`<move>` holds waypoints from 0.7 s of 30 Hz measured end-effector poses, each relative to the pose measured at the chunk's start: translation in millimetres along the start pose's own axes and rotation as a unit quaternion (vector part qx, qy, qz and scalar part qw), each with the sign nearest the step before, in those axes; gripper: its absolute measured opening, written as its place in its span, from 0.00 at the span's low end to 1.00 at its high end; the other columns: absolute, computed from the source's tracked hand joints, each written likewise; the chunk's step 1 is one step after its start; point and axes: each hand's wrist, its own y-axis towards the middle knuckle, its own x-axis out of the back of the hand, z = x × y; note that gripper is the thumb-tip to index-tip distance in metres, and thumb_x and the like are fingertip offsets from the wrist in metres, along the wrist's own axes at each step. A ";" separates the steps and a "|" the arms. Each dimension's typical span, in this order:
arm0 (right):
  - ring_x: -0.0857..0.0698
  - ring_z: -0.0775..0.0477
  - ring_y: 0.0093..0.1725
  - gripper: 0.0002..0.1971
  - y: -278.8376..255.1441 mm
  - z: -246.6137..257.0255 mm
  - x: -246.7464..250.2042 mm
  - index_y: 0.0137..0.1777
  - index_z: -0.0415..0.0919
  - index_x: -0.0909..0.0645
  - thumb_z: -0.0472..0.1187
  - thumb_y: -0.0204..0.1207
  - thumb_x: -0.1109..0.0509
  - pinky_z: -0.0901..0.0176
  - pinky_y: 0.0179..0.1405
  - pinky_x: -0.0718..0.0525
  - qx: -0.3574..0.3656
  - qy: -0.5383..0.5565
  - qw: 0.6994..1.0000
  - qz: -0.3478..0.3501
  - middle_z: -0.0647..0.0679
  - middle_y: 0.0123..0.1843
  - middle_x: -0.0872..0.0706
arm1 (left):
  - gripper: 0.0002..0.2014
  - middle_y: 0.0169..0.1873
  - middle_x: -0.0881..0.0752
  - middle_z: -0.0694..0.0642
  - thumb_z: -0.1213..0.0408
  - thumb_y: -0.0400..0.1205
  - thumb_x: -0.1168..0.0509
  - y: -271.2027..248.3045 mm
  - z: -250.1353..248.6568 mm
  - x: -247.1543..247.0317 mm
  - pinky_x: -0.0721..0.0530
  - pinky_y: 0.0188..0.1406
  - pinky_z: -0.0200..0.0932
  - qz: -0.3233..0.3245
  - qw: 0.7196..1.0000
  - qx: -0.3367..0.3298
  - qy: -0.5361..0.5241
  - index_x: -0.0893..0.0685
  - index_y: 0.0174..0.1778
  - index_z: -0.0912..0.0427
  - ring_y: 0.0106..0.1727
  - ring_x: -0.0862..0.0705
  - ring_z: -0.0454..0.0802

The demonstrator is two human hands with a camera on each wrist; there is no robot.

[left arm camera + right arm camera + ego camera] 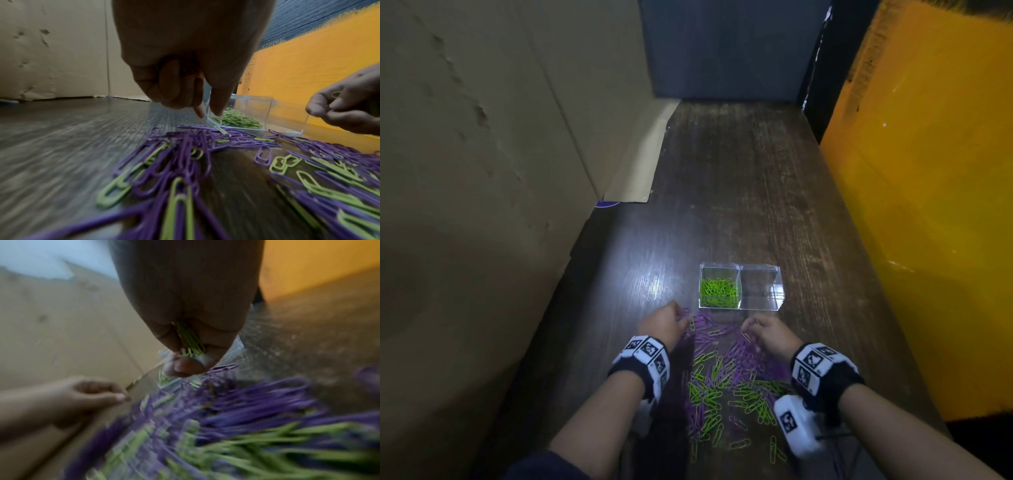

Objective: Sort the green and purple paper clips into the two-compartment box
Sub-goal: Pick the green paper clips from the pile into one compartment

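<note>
since greens are filling the box's [741, 286] left compartment, the right hand [770, 334] is pinching green clips [190, 341] while the left hand's [664, 323] grip is reaching, curled loosely.

Hands: you have two in view, left hand [666, 323] and right hand [770, 337].
Box [777, 294]: one, with two compartments.
Green paper clips [719, 292]: too many to count.
Purple paper clips [748, 354]: too many to count.
</note>
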 end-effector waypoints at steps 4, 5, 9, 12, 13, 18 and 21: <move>0.14 0.46 0.49 0.07 11.1 -1.6 -7.4 0.49 0.38 0.17 0.38 0.79 0.35 0.57 0.53 0.20 0.035 -0.131 0.990 -0.023 0.42 0.48 0.12 | 0.19 0.49 0.15 0.58 0.48 0.80 0.38 20.0 -13.4 -11.3 0.21 0.49 0.43 0.042 0.999 0.023 -0.012 0.21 0.56 0.60 0.55 0.15 0.57; 0.14 0.43 0.54 0.09 12.8 -1.3 -9.6 0.53 0.39 0.17 0.41 0.79 0.35 0.55 0.56 0.20 0.042 -0.183 0.982 -0.015 0.42 0.53 0.12 | 0.17 0.50 0.15 0.59 0.50 0.81 0.38 24.1 -13.9 -13.9 0.21 0.50 0.44 0.049 0.998 0.020 -0.012 0.21 0.55 0.61 0.54 0.15 0.58; 0.16 0.42 0.62 0.16 19.9 13.6 -23.5 0.66 0.51 0.23 0.47 0.80 0.38 0.51 0.59 0.19 0.110 -0.379 0.919 0.006 0.46 0.62 0.14 | 0.09 0.41 0.17 0.56 0.59 0.82 0.38 35.3 -5.6 -19.4 0.25 0.43 0.41 0.056 0.996 0.008 -0.076 0.18 0.50 0.61 0.42 0.20 0.52; 0.17 0.39 0.62 0.16 31.6 21.8 -34.8 0.68 0.48 0.26 0.43 0.81 0.40 0.48 0.58 0.19 0.137 -0.440 0.887 0.020 0.42 0.64 0.16 | 0.08 0.31 0.19 0.52 0.61 0.80 0.33 37.3 7.5 -18.6 0.27 0.37 0.38 0.052 0.980 0.018 -0.190 0.20 0.35 0.58 0.39 0.21 0.50; 0.17 0.38 0.61 0.15 35.2 22.6 -36.7 0.67 0.46 0.26 0.42 0.81 0.41 0.48 0.57 0.19 0.137 -0.447 0.884 0.020 0.41 0.63 0.17 | 0.11 0.30 0.19 0.53 0.62 0.79 0.32 36.7 13.3 -16.9 0.27 0.38 0.38 0.047 0.971 0.026 -0.232 0.22 0.31 0.57 0.38 0.22 0.49; 0.16 0.37 0.56 0.13 36.6 24.6 -31.6 0.60 0.40 0.23 0.44 0.82 0.44 0.50 0.51 0.19 0.143 -0.418 0.897 0.015 0.39 0.58 0.14 | 0.12 0.34 0.20 0.60 0.63 0.82 0.37 22.5 43.7 -3.3 0.31 0.38 0.39 0.003 0.961 0.056 -0.272 0.25 0.32 0.59 0.38 0.24 0.51; 0.15 0.40 0.46 0.10 34.4 21.7 -23.3 0.51 0.38 0.19 0.42 0.80 0.40 0.56 0.40 0.24 0.119 -0.291 0.949 -0.018 0.38 0.48 0.12 | 0.14 0.35 0.18 0.61 0.68 0.83 0.40 10.0 60.0 -1.7 0.28 0.40 0.41 -0.005 0.946 0.076 -0.315 0.24 0.30 0.56 0.40 0.21 0.51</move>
